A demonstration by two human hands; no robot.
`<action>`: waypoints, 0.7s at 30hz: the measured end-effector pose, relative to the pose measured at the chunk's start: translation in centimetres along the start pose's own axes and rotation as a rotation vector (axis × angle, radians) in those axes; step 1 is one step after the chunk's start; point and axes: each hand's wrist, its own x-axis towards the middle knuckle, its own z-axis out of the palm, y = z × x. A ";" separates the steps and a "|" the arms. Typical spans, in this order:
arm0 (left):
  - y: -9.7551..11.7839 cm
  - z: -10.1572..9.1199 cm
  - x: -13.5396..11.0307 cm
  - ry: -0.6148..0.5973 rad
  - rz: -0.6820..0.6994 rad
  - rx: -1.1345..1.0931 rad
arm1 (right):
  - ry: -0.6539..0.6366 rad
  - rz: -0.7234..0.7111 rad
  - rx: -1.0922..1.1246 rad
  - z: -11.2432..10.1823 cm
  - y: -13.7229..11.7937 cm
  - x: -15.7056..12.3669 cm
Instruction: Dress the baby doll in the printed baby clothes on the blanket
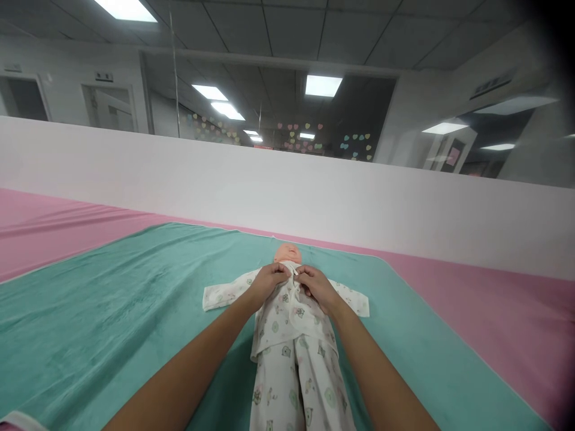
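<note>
A baby doll lies on its back, its head pointing away from me. It wears a white printed baby shirt, sleeves spread to both sides, and matching printed trousers. My left hand pinches the shirt's front edge just below the doll's neck. Opposite it, my right hand pinches the other front edge, the fingertips close to those of the left. Whatever fastening lies between the fingers is too small to make out. Lower down, the shirt front lies overlapped above the trousers.
Under the doll spreads a teal blanket, wrinkled on the left, over a pink sheet. A low white wall runs along the far edge. Above it, glass carries heart-shaped stickers and ceiling-light reflections.
</note>
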 end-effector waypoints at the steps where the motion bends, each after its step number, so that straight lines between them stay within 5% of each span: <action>1: 0.0 0.0 0.0 -0.004 0.013 0.026 | 0.001 0.002 0.001 0.0 0.0 0.0; 9: -0.4 0.1 0.2 0.004 0.140 0.159 | 0.023 0.014 0.027 -0.2 0.4 0.2; 21: -0.2 0.5 0.2 0.047 0.137 0.239 | 0.016 -0.001 0.035 0.0 -0.2 -0.3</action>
